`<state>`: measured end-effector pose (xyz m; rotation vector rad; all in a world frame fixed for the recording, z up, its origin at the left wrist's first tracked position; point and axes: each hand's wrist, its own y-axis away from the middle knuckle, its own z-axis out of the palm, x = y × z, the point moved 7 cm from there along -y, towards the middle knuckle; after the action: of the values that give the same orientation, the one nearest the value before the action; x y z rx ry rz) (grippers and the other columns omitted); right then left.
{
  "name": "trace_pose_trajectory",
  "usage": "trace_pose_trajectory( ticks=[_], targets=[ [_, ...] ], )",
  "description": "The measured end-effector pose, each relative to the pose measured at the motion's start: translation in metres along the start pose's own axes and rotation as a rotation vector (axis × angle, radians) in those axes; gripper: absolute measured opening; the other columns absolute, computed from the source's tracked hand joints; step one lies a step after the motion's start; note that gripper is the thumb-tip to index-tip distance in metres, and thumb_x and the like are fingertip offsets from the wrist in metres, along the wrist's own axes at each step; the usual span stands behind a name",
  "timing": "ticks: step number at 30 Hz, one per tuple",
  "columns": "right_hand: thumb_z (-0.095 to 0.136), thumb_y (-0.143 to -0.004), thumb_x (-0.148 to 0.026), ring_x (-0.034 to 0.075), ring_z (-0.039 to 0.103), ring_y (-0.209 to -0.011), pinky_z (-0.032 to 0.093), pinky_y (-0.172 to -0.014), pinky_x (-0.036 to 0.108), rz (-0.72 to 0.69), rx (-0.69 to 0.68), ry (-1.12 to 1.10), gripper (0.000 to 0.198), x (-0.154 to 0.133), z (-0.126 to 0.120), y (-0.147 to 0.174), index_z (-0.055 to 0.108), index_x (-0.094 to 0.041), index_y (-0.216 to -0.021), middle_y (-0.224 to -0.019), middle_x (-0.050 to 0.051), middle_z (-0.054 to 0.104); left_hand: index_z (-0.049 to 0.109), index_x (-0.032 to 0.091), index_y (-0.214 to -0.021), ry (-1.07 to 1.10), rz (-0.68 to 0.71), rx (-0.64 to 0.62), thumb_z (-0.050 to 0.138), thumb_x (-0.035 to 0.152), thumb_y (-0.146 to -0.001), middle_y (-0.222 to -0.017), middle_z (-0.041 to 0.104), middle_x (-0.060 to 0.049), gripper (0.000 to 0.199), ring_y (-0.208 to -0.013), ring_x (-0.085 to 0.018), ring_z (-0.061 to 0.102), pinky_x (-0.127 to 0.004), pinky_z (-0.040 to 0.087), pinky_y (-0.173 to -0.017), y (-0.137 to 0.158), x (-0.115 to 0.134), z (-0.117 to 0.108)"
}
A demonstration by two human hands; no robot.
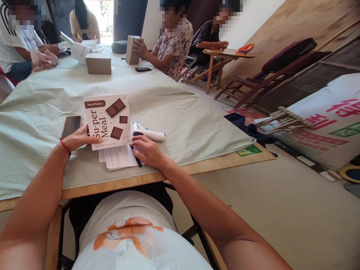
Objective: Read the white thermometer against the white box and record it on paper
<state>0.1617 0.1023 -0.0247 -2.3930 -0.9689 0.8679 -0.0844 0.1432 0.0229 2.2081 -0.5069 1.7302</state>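
Note:
A white food box (108,122) printed with brown chocolate pieces and "Su-per Meal" is tilted up above the table, its front facing me. My left hand (80,139) grips its lower left edge, thumb across the front and the other fingers mostly hidden behind. At the lower right edge, my right hand (149,150) has its bent fingers against the box. Printed sheets of paper (118,159) lie beneath it, with a black pen (138,161) beside them. Just beyond my right hand lies a white and blue handheld device (152,134), resembling an infrared thermometer.
A phone (72,125) lies left of the box on the cloth-covered table (180,112). Farther off are a brown carton (98,63) and a dark phone (143,69). Several people sit around; one person's hands hold another carton (132,50). Chairs and a printed sack (332,120) stand right.

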Motion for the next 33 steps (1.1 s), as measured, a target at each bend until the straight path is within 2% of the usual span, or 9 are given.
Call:
trace_pose_trajectory(
  ticks=[5,8,11,14,17,19,23,26,33],
  targets=[
    [0.058,-0.086,-0.020,0.034,0.061,-0.118,0.051,-0.103,0.053,0.301,0.149,0.229,0.031,0.036,-0.024,-0.005,0.070,-0.021,-0.114,-0.127,0.016,0.069,0.067,0.019,-0.126,-0.060,0.064,-0.061,0.093,0.033,-0.066,-0.121,0.076,-0.015,0.067,-0.117,-0.038,0.071,-0.059,0.056,-0.103,0.003,0.008,0.004],
    [0.065,-0.079,-0.020,0.039,0.058,-0.117,0.049,-0.100,0.057,0.504,0.047,0.390,0.046,0.065,-0.024,-0.005,0.067,-0.016,-0.125,-0.129,0.022,0.067,0.067,0.019,-0.127,-0.061,0.066,-0.071,0.093,0.034,-0.068,-0.120,0.076,-0.015,0.065,-0.115,-0.037,0.071,-0.058,0.057,-0.101,0.004,0.007,0.004],
    [0.064,-0.083,-0.024,0.039,0.061,-0.110,0.050,-0.097,0.057,0.552,-0.103,0.397,0.034,0.080,-0.015,-0.005,0.070,-0.016,-0.115,-0.115,0.022,0.071,0.067,0.020,-0.126,-0.065,0.061,-0.066,0.093,0.033,-0.070,-0.117,0.077,-0.014,0.063,-0.113,-0.036,0.072,-0.058,0.058,-0.100,0.004,0.006,0.003],
    [0.063,-0.086,-0.031,0.037,0.063,-0.106,0.052,-0.093,0.055,0.602,0.029,0.265,0.031,0.083,-0.023,-0.002,0.069,-0.017,-0.113,-0.110,0.021,0.071,0.067,0.018,-0.122,-0.048,0.061,-0.082,0.093,0.032,-0.069,-0.116,0.077,-0.013,0.060,-0.113,-0.036,0.072,-0.057,0.058,-0.101,0.005,0.008,0.005],
    [0.064,-0.086,-0.045,0.030,0.066,-0.098,0.056,-0.086,0.047,0.627,0.334,-0.092,0.046,0.066,-0.039,0.000,0.063,-0.019,-0.124,-0.109,0.015,0.071,0.066,0.019,-0.124,-0.022,0.057,-0.098,0.093,0.032,-0.069,-0.121,0.076,-0.014,0.063,-0.117,-0.037,0.071,-0.056,0.057,-0.103,0.005,0.007,0.006],
    [0.069,-0.082,-0.053,0.024,0.066,-0.090,0.057,-0.081,0.041,0.596,0.449,-0.402,0.053,0.043,-0.043,-0.003,0.062,-0.023,-0.124,-0.103,0.007,0.070,0.066,0.019,-0.126,-0.025,0.049,-0.091,0.094,0.032,-0.068,-0.123,0.075,-0.016,0.065,-0.117,-0.038,0.071,-0.057,0.057,-0.102,0.005,0.006,0.006],
    [0.078,-0.074,-0.056,0.014,0.056,-0.062,0.051,-0.058,0.031,0.618,0.355,-0.911,0.041,-0.016,-0.029,-0.020,0.066,-0.025,-0.098,-0.076,-0.002,0.063,0.066,0.019,-0.129,-0.064,0.051,-0.053,0.095,0.032,-0.067,-0.121,0.075,-0.016,0.070,-0.116,-0.039,0.071,-0.059,0.058,-0.099,0.005,0.007,0.002],
    [0.084,-0.069,-0.057,0.011,0.051,-0.059,0.048,-0.052,0.027,0.622,0.299,-1.104,0.044,-0.049,-0.015,-0.035,0.064,-0.024,-0.090,-0.071,-0.004,0.058,0.068,0.019,-0.124,-0.065,0.070,-0.071,0.095,0.031,-0.066,-0.117,0.077,-0.014,0.065,-0.114,-0.038,0.072,-0.057,0.059,-0.099,0.004,0.010,0.004],
    [0.085,-0.067,-0.062,0.010,0.049,-0.059,0.047,-0.049,0.025,0.669,0.262,-1.199,0.049,-0.057,0.014,-0.055,0.061,-0.023,-0.086,-0.069,-0.005,0.055,0.068,0.019,-0.122,-0.066,0.092,-0.093,0.094,0.032,-0.069,-0.115,0.078,-0.013,0.061,-0.110,-0.033,0.074,-0.052,0.061,-0.096,0.002,0.007,0.004]
  ],
)
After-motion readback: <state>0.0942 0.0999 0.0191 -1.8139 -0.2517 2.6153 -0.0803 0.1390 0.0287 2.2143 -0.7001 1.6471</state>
